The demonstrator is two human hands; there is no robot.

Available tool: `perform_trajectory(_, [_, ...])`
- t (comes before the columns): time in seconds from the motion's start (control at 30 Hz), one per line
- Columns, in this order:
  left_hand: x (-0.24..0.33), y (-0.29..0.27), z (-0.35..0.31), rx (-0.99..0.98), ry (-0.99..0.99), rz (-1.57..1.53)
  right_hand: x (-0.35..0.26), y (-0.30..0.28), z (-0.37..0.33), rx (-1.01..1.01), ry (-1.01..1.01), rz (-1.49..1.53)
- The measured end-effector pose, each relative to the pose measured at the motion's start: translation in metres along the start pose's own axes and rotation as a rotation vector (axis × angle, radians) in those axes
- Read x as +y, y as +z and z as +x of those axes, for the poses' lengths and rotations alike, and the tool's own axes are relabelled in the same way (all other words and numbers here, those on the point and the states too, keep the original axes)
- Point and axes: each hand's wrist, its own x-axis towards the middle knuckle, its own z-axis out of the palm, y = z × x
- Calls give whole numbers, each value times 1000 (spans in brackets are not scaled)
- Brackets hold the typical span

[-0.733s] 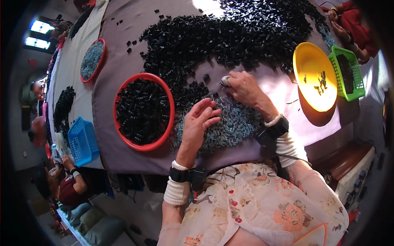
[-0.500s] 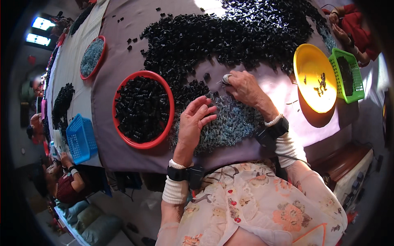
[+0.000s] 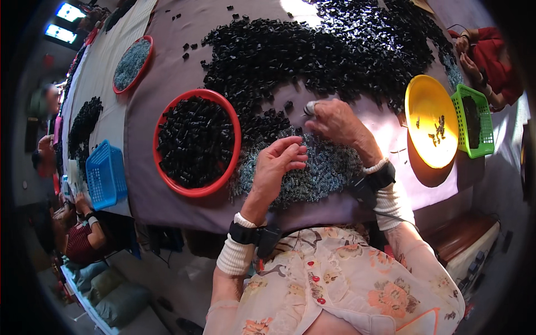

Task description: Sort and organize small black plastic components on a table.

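Springlike pieces [image 3: 315, 181] lie by our left hand [image 3: 274, 163], fingers loosely parted; our right hand [image 3: 338, 121] is curled, grip unclear; we'd best pinch lightly.

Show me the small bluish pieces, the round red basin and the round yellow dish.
Bluish pieces [image 3: 321, 174], head view: pile's middle.
Red basin [image 3: 195, 192], head view: lower rim.
Yellow dish [image 3: 431, 104], head view: bare inside.

Bright windows [image 3: 60, 33], grey floor [image 3: 192, 273], patchy sunlight [image 3: 301, 10]
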Motion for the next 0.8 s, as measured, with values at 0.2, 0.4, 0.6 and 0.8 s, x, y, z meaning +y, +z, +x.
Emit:
perform_trajectory(0.2, [-7, 3, 6, -6, -25, -33, 7, 22, 35, 109, -48, -155])
perform_trajectory(0.4, [-7, 2, 5, -8, -20, -42, 15, 29, 39, 72, -98, -221])
perform_trajectory(0.6, [-2, 2, 8, 44, 19, -112, -27, -7, 5, 19, -213, -34])
perform_trajectory(0.8, [-4, 0, 2, -41, 8, -77, -42, -20, -14, -9, -84, 146])
